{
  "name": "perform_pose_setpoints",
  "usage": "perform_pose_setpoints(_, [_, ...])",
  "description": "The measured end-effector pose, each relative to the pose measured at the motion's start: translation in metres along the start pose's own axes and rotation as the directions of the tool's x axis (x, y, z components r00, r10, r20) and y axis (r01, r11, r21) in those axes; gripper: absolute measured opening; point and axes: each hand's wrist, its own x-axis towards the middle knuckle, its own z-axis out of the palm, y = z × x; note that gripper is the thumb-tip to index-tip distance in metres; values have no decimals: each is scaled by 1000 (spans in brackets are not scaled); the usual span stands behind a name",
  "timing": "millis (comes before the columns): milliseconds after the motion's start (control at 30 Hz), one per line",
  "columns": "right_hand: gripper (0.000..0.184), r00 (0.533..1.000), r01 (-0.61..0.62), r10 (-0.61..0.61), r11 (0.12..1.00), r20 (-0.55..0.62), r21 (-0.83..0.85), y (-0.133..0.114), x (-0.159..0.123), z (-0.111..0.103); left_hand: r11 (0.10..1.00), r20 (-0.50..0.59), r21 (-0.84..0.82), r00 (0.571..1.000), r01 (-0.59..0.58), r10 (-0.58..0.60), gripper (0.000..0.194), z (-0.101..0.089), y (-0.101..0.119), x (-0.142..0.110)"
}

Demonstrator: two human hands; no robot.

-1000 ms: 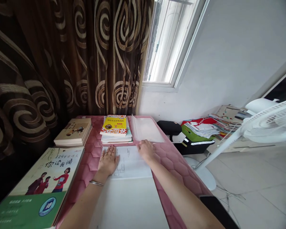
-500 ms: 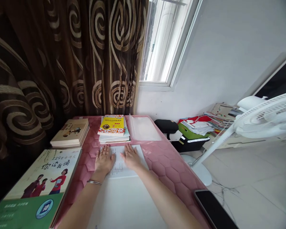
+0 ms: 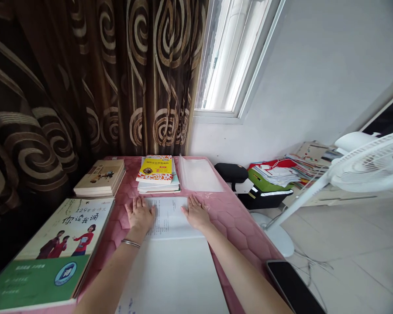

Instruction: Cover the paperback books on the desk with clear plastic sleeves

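Pink quilted hexagon-stitched cloth (image 3: 239, 229) covers your desk below a brown swirl-patterned curtain (image 3: 101, 78), and on it a smooth white printed sheet (image 3: 168, 216) lies flat with its long axis running away from you toward the window (image 3: 229, 56), its print too small to read. Your left hand (image 3: 139, 214) and right hand (image 3: 195, 212) press palm-down with fingers spread on its left and right edges, gripping nothing. Just beyond sit a yellow-covered book stack (image 3: 156, 174) and a translucent plastic folder (image 3: 198, 174); a dark phone (image 3: 293, 285) is cut off at bottom right.
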Motion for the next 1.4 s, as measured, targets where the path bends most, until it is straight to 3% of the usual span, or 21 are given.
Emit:
perform_pose_setpoints(67, [67,1000,0,-1,1000,-14,-11,0,1,3,994,39,1,994,-105,105,59,-4,6,-3])
perform_pose_setpoints(167, [68,1000,-3,3,1000,-30,-18,2,2,8,962,166,-81,948,-262,272,58,-6,24,-7])
perform_pose_setpoints(333, [68,999,0,-1,1000,-35,-25,3,2,11,941,222,-143,917,-306,332,59,-2,54,-9])
perform_pose_setpoints(433, [68,999,1,-2,999,-35,-32,3,2,11,956,217,-138,934,-257,283,64,0,51,-7])
perform_pose_setpoints(533, [67,1000,5,-6,999,-28,-47,2,2,9,975,200,-116,957,-189,209,70,2,33,-5])
perform_pose_setpoints(667, [63,998,-24,17,995,-66,-101,-12,1,6,975,149,-108,967,-193,207,69,4,17,-4])
perform_pose_setpoints(733, [60,992,91,-98,992,-81,-85,-28,2,7,974,129,-108,968,-201,214,67,5,16,-5])
perform_pose_setpoints(800, [56,955,288,-289,957,-62,-21,-46,6,11,971,123,-107,967,-212,224,64,5,17,-6])
perform_pose_setpoints(867, [55,925,381,-379,924,-39,40,-61,10,16,970,118,-107,966,-219,231,61,4,18,-7])
perform_pose_setpoints(1000, [62,952,306,-306,951,-20,40,-59,17,19,976,112,-114,973,-187,199,63,1,17,-6])
perform_pose_setpoints(1233, [65,997,72,-72,997,1,-23,-4,11,9,998,98,-67,995,-18,24,71,1,9,-4])
perform_pose_setpoints(1400, [65,999,46,-46,999,7,-27,-1,10,7,999,88,7,995,36,-37,66,-7,4,-15])
